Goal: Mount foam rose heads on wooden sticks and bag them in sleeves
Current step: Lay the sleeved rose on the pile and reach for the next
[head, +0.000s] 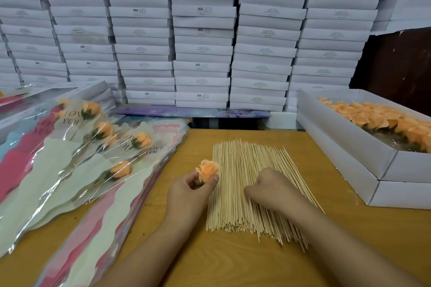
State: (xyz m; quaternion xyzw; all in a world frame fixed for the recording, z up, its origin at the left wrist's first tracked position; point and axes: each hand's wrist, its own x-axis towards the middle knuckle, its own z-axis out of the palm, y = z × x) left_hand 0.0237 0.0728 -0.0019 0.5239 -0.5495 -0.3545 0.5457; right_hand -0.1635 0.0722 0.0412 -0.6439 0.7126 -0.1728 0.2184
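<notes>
Pinching rose head [207, 170], sticks [247, 184] beside

— What does the person have on?

— Nothing that shows. Both forearms are bare from the bottom edge of the view right up to the wrists, with no sleeve or cuff in sight.

— Gloves? Rings? A watch?

— None to be seen. The left hand [190, 190] and the right hand [271, 187] are both bare. Both wrists show plain, without a band or strap.

— And the fingernails?

— Only one shows clearly, on the left thumb: short and unpainted. The right hand's fingers are turned away, so its nails cannot be made out.

— Anything else of the body?

— No, only the two forearms and hands.
</notes>
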